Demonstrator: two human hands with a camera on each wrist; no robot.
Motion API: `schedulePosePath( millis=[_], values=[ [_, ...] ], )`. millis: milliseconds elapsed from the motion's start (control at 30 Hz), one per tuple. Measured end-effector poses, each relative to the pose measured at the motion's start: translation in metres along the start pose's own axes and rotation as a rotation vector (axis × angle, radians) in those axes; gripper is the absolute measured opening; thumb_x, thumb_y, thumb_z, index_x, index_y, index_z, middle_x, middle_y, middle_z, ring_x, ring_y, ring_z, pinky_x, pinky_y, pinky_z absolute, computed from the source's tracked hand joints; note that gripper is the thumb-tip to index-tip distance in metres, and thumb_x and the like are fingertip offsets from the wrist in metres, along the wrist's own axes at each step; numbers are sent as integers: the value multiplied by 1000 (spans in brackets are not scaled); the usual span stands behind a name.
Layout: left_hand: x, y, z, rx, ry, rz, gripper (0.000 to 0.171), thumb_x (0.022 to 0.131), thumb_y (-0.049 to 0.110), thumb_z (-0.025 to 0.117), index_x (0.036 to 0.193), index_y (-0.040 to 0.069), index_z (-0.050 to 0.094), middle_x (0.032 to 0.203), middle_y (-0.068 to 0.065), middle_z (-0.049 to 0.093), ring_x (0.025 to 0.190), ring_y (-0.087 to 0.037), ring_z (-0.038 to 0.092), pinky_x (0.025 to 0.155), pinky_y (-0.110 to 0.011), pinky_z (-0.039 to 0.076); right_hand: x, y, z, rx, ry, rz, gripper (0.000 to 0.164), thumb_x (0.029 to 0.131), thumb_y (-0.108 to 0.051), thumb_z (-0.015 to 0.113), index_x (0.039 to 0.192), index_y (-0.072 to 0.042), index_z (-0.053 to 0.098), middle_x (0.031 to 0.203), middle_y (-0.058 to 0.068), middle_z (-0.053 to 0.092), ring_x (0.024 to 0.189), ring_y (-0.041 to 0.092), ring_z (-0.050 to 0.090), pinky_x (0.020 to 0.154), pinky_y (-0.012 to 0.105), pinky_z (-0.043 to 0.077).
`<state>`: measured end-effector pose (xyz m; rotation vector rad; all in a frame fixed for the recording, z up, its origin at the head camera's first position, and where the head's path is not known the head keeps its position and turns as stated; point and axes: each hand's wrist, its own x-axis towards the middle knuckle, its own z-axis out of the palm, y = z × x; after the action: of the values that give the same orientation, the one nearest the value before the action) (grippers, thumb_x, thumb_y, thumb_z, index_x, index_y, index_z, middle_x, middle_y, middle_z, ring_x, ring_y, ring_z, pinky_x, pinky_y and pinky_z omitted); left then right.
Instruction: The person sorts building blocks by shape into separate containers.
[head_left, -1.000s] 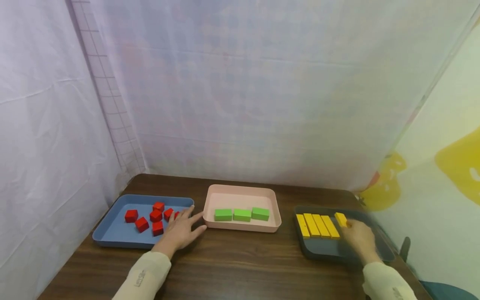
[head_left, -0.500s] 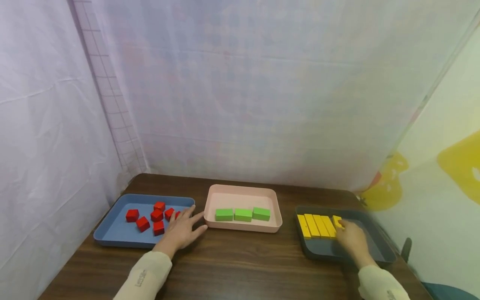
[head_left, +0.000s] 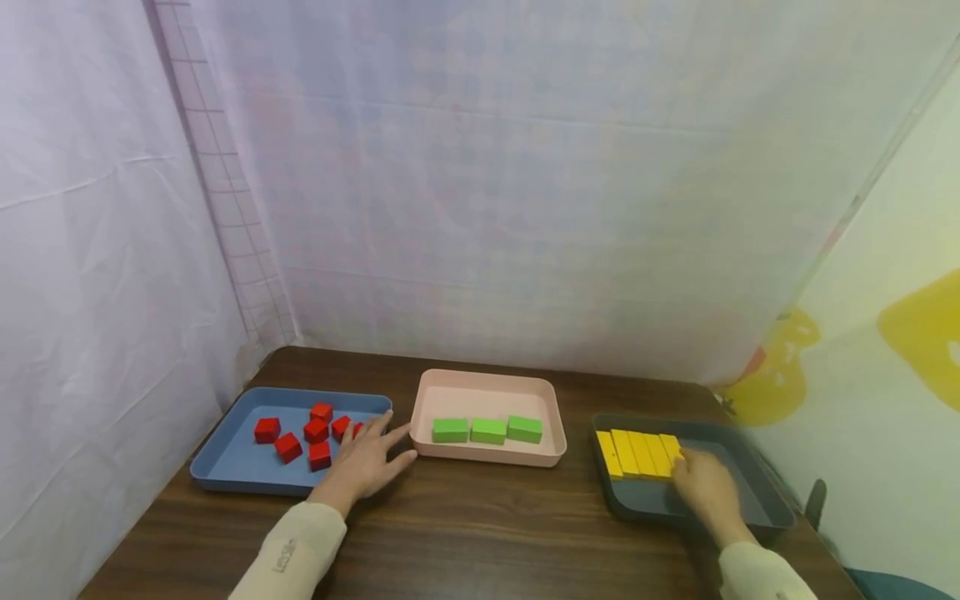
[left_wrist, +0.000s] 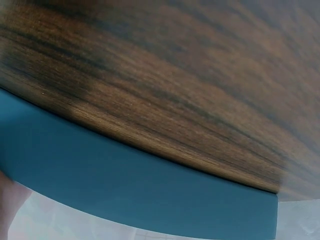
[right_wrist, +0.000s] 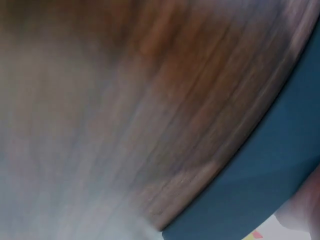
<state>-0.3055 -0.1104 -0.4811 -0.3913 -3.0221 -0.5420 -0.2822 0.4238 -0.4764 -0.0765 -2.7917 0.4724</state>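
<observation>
My left hand [head_left: 367,462] rests with fingers spread over the right edge of the blue tray [head_left: 225,467], its fingertips beside several red cubes [head_left: 317,430]. Part of that hand shows past the tray's wall [left_wrist: 140,175] in the left wrist view. In the dark grey tray [head_left: 637,506], several yellow blocks [head_left: 641,454] lie side by side in a row. My right hand [head_left: 707,487] has its curled fingers at the rightmost yellow block [head_left: 671,448], holding it against the row; the near end of that block is partly hidden by the fingers.
Between the two hands, a pink tray [head_left: 480,380] holds three green blocks [head_left: 488,431] in a line. All three trays stand on a dark wooden table [head_left: 495,525]. White cloth [head_left: 487,208] hangs behind it. The right wrist view shows the dark tray's outer wall [right_wrist: 240,185].
My right hand has moved left and toward me, bringing the last yellow block from apart to alongside the others. My left hand has stayed in place over the blue tray's edge.
</observation>
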Motion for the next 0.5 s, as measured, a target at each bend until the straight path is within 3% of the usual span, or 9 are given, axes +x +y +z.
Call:
schedulePosePath(
  millis=[200,267,400,500],
  values=[
    [3,3,3,20,-9,-6,60,97,55,53,149,25,48,158,-17,30,143,-43,28,114,-66,5,-4,-29,5,14,223,-114,34,96,-11,56,119,14,62,121,36,57,107,55,55,90,66,43],
    [3,3,2,51,-15,-9,61,97,56,52,149,26,47,158,-18,31,144,-42,26,114,-66,5,-3,-48,10,16,247,-181,35,95,-12,60,121,12,62,125,35,57,109,54,55,91,65,43],
    [3,3,-3,165,8,16,62,96,59,50,147,24,51,156,-20,34,145,-43,24,114,-68,6,-3,-91,19,-1,172,-302,43,96,-20,64,130,7,59,135,33,52,121,52,51,99,65,38],
    [3,7,-7,251,45,34,64,97,62,47,146,21,52,155,-21,35,145,-43,25,113,-68,9,-5,-121,24,-41,65,-326,53,98,-32,62,140,0,53,145,31,44,133,49,41,106,69,28]
  ],
)
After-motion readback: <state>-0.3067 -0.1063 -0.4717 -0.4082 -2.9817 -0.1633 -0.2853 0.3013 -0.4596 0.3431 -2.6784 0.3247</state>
